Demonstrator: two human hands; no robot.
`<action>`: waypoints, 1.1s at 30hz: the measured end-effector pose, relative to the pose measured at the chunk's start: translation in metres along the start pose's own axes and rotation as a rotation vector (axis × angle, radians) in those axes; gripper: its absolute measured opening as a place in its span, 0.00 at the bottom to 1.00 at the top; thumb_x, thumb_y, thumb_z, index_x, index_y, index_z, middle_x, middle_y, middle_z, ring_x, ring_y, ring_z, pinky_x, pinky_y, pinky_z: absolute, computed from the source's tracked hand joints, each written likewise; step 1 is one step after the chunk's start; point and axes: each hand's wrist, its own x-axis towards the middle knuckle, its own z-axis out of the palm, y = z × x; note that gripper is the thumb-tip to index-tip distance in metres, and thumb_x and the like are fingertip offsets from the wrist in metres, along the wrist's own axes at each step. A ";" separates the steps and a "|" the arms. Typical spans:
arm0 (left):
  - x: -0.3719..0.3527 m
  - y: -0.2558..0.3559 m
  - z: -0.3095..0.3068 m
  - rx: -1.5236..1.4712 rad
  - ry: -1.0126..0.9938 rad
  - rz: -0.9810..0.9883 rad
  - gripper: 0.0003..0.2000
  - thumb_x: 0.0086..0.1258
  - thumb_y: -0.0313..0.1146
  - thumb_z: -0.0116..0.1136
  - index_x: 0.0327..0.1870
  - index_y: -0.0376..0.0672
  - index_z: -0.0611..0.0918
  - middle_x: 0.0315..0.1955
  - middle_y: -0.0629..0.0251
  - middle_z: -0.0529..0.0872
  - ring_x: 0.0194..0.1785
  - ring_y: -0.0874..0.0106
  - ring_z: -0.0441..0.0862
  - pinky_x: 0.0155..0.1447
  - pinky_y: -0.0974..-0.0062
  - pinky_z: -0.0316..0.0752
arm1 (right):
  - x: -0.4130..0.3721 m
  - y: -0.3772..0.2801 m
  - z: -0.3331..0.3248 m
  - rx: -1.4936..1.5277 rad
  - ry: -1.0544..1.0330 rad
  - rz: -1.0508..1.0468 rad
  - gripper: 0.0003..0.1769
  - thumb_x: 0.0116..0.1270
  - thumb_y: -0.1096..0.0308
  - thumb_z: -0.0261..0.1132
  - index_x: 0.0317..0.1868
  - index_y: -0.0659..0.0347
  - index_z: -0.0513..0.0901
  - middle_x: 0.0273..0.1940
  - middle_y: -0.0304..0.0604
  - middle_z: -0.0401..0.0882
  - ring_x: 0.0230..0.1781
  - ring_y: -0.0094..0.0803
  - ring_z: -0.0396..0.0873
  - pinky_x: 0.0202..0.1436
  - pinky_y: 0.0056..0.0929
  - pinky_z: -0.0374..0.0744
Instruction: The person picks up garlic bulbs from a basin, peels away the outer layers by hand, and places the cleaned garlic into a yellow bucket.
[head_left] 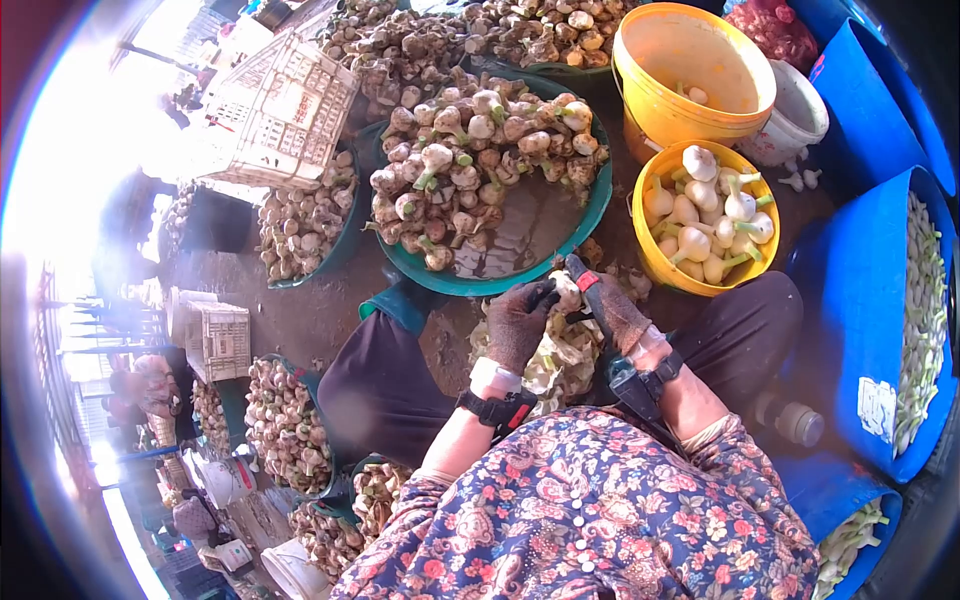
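My left hand [520,322], in a dark brown glove, pinches a garlic bulb [566,291] above my lap. Close against the same bulb is my right hand [620,315], also gloved, its fingers closed along a narrow dark tool [584,277] with a red mark; its working end is hidden. Papery garlic skins [560,362] lie below, between my knees. Just ahead stands a round green tub [470,287] heaped with dirty, unpeeled garlic [465,180]. To its right, a yellow bucket [655,262] holds cleaned white bulbs [705,215].
A second yellow bucket [690,118] stands behind the first, beside a white bucket [798,115]. Blue bins [850,300] line the right side, some holding garlic. A plastic bottle [800,424] lies by my right leg. White crates [285,105] and more garlic tubs are at left.
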 end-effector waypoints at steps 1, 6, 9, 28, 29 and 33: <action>0.001 -0.001 0.000 -0.003 0.011 0.019 0.10 0.59 0.28 0.66 0.41 0.38 0.85 0.35 0.60 0.87 0.37 0.76 0.83 0.43 0.78 0.76 | -0.012 -0.013 0.007 -0.050 0.015 -0.016 0.26 0.63 0.47 0.64 0.50 0.60 0.81 0.36 0.37 0.80 0.31 0.23 0.77 0.32 0.22 0.79; 0.005 -0.001 0.001 -0.166 -0.004 -0.189 0.08 0.62 0.28 0.64 0.39 0.35 0.84 0.34 0.63 0.87 0.34 0.78 0.82 0.41 0.80 0.76 | -0.014 -0.006 0.003 -0.226 -0.031 -0.190 0.23 0.62 0.54 0.66 0.50 0.62 0.80 0.40 0.37 0.80 0.37 0.23 0.77 0.36 0.22 0.78; 0.009 -0.005 -0.002 -0.528 0.081 -0.431 0.09 0.63 0.28 0.63 0.40 0.33 0.83 0.33 0.64 0.86 0.32 0.77 0.82 0.38 0.81 0.77 | -0.024 -0.021 0.007 -0.020 -0.135 -0.145 0.21 0.64 0.59 0.64 0.52 0.63 0.78 0.43 0.37 0.80 0.42 0.23 0.76 0.43 0.22 0.76; 0.012 0.001 -0.008 -0.206 -0.091 -0.259 0.15 0.62 0.24 0.60 0.50 0.34 0.79 0.37 0.65 0.85 0.38 0.80 0.79 0.44 0.81 0.76 | -0.022 -0.020 0.015 -0.192 0.069 -0.280 0.21 0.58 0.63 0.71 0.47 0.67 0.76 0.40 0.39 0.79 0.38 0.21 0.77 0.42 0.21 0.78; 0.011 -0.006 -0.005 -0.294 -0.055 -0.285 0.14 0.62 0.24 0.60 0.49 0.34 0.79 0.36 0.66 0.85 0.37 0.79 0.80 0.43 0.81 0.76 | -0.022 -0.020 0.013 -0.102 0.038 -0.241 0.21 0.59 0.64 0.69 0.47 0.67 0.76 0.41 0.39 0.79 0.39 0.22 0.77 0.44 0.22 0.77; 0.010 -0.036 -0.002 -0.326 0.064 -0.456 0.10 0.62 0.23 0.57 0.45 0.34 0.80 0.35 0.66 0.84 0.37 0.79 0.79 0.42 0.81 0.76 | -0.017 -0.020 0.008 0.217 -0.236 -0.318 0.19 0.65 0.65 0.62 0.52 0.69 0.74 0.45 0.42 0.78 0.44 0.27 0.76 0.50 0.25 0.76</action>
